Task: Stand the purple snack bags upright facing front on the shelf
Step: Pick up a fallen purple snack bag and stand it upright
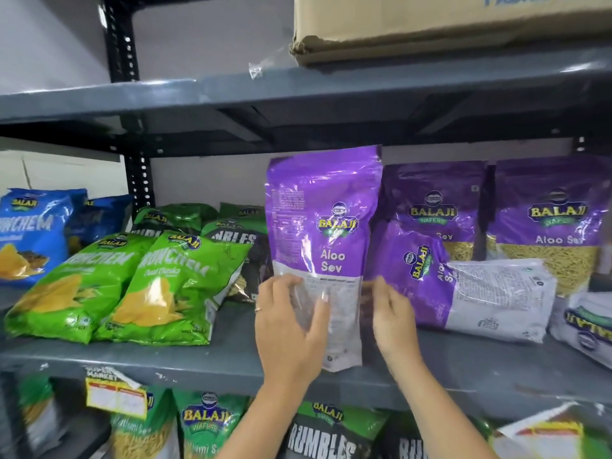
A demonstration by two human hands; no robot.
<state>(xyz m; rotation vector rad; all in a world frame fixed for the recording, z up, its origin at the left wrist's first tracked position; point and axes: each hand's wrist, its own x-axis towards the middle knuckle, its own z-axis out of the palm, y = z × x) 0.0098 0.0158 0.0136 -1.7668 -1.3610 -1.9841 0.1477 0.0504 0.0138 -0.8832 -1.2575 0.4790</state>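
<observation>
A purple Aloo Sev bag stands upright at the front of the grey middle shelf, turned so its back panel shows. My left hand grips its lower left edge, and my right hand presses its lower right edge. Just to the right, another purple bag lies on its side, back facing out. Behind it two purple bags stand upright facing front. A further bag lies flat at the far right edge.
Green Crunchem bags and dark Rumbles bags lie left of the purple ones, with blue bags beyond. A cardboard box sits on the shelf above. More bags and a yellow price tag are on the shelf below.
</observation>
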